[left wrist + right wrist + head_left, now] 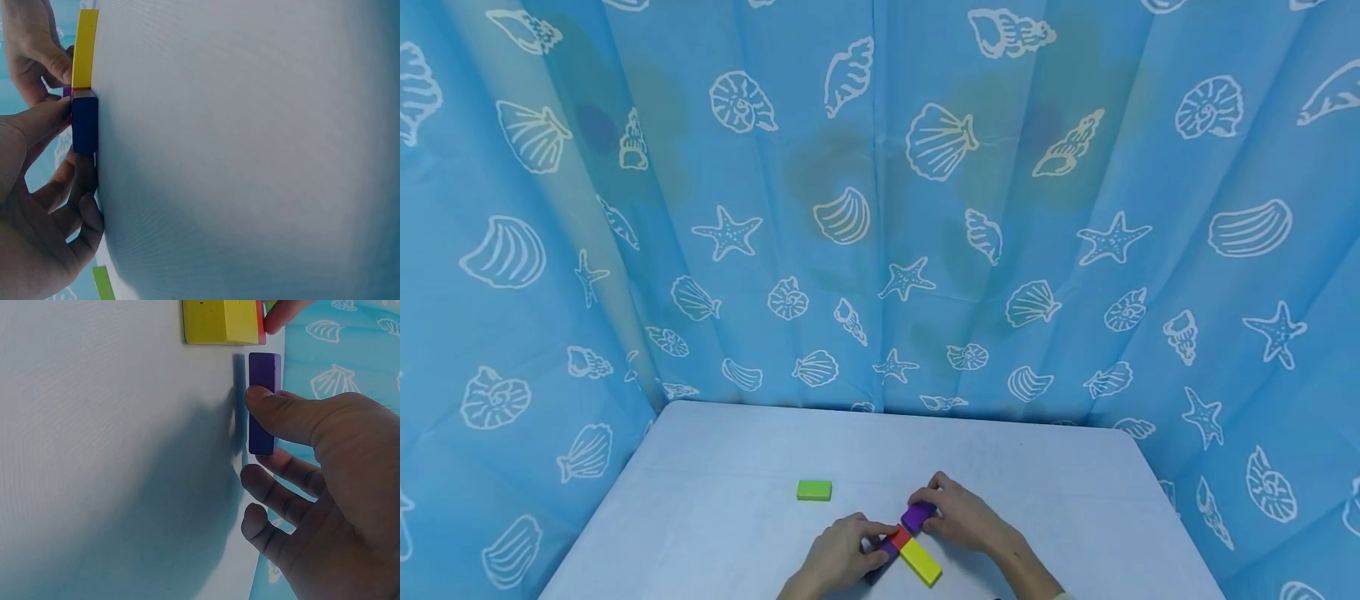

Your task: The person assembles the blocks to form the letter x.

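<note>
My left hand (842, 554) pinches a dark blue block (85, 125) between thumb and fingers, its index fingertip at a small red block (900, 537). A yellow block (921, 563) runs out from the red one towards the near right, and the dark blue block lies on the near left. In my right hand (962, 515) a purple block (917, 517) is pinched, just beyond the red block. The right wrist view shows the thumb across this purple block (262, 434), with a shadow beside it on the table; the other fingers are partly hidden behind it.
A light green block (814, 491) lies alone on the white table (737, 450), left of and beyond the hands. Blue curtains (880, 317) printed with shells and starfish hang behind the table and along both sides.
</note>
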Tool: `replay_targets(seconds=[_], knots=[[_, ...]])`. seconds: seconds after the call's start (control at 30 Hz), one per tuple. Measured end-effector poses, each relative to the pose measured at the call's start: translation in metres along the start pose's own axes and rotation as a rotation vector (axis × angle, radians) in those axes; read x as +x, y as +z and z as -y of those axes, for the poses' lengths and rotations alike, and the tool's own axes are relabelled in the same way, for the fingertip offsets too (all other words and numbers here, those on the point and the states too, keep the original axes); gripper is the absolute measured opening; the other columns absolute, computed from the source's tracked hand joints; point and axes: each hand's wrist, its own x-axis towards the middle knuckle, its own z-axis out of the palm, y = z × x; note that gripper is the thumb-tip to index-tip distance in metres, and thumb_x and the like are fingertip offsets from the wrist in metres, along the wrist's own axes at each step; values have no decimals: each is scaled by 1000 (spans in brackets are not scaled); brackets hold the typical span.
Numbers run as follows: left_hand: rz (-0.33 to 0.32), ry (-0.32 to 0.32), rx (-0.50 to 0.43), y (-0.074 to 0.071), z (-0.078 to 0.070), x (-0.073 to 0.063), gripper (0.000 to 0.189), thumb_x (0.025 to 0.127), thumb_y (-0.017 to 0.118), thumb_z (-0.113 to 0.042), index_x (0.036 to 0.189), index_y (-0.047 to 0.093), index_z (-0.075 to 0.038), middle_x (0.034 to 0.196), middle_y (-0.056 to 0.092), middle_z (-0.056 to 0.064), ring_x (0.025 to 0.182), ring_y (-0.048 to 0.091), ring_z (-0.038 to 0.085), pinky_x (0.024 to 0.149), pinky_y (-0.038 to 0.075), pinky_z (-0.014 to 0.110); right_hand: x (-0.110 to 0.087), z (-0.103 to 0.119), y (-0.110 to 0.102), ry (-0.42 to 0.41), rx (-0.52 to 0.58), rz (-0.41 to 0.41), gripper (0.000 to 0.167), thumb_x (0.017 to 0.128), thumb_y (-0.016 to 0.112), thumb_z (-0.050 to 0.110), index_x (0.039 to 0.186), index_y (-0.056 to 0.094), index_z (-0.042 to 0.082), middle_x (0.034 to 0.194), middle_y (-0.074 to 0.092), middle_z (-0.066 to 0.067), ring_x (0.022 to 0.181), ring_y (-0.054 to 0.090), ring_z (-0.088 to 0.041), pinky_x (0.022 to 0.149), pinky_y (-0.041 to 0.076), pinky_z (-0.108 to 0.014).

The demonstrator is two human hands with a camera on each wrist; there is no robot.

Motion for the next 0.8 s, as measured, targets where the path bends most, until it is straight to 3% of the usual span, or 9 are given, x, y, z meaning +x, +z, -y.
replay_targets(seconds=[0.8], knots=[[10,1,-5,-2,-1,-1,35,89,77,-27,123,72,-35,91,61,-10,72,52,11,64,45,31,-2,1,2,-38,1,9,32,90,76,27,121,70,31,104,52,7,87,52,-7,83,54,-30]])
